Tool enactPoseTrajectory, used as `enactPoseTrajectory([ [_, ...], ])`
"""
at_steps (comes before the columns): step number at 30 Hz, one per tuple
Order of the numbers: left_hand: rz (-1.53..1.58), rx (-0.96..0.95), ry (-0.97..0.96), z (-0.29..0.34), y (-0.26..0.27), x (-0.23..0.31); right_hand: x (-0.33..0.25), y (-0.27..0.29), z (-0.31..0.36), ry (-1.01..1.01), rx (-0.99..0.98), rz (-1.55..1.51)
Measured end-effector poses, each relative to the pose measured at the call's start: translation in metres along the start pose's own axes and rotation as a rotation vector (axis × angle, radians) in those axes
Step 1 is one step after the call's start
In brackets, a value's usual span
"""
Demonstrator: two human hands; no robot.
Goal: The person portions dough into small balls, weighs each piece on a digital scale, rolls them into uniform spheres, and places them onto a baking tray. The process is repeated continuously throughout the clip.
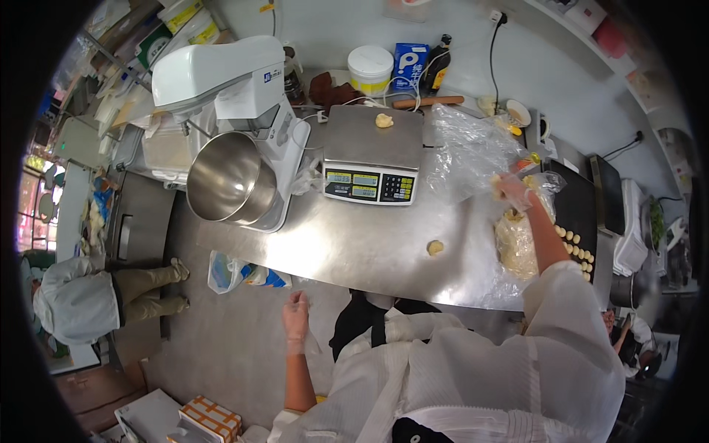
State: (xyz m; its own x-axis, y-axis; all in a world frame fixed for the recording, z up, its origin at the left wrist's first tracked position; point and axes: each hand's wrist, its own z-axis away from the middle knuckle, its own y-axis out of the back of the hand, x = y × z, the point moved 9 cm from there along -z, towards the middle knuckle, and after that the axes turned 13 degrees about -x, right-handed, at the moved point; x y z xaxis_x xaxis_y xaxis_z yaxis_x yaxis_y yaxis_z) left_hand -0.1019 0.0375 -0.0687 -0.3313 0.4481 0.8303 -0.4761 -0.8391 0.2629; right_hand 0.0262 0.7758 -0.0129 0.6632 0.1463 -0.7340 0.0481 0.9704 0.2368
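My right hand [515, 193], in a clear plastic glove, reaches over the right end of the steel table. Its fingers are closed on a small piece of pale dough [496, 181]. Just below it, a large dough mass [515, 240] lies in clear plastic. My left hand [295, 317], also gloved, hangs off the table's front edge with its fingers curled in; nothing shows in it. One dough piece [384, 120] sits on the digital scale [373, 148], and another dough piece [435, 247] lies on the tabletop.
A stand mixer [221, 74] with a steel bowl [233, 179] stands left of the scale. Rows of dough balls [580, 251] lie on a dark tray [572, 203] at the right. Behind are a rolling pin [428, 102], white tub [371, 70] and dark bottle [437, 66]. Another person [81, 299] stands far left.
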Motion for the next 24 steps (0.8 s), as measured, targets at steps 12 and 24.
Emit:
enactPoseTrajectory([
  [12, -0.262, -0.430, -0.233, -0.074, -0.074, 0.091, -0.163, -0.233, 0.038, 0.748, -0.340, -1.720],
  [24, -0.087, -0.533, -0.136, -0.073, -0.093, 0.098, -0.194, -0.321, 0.027, 0.648, -0.563, -1.836],
])
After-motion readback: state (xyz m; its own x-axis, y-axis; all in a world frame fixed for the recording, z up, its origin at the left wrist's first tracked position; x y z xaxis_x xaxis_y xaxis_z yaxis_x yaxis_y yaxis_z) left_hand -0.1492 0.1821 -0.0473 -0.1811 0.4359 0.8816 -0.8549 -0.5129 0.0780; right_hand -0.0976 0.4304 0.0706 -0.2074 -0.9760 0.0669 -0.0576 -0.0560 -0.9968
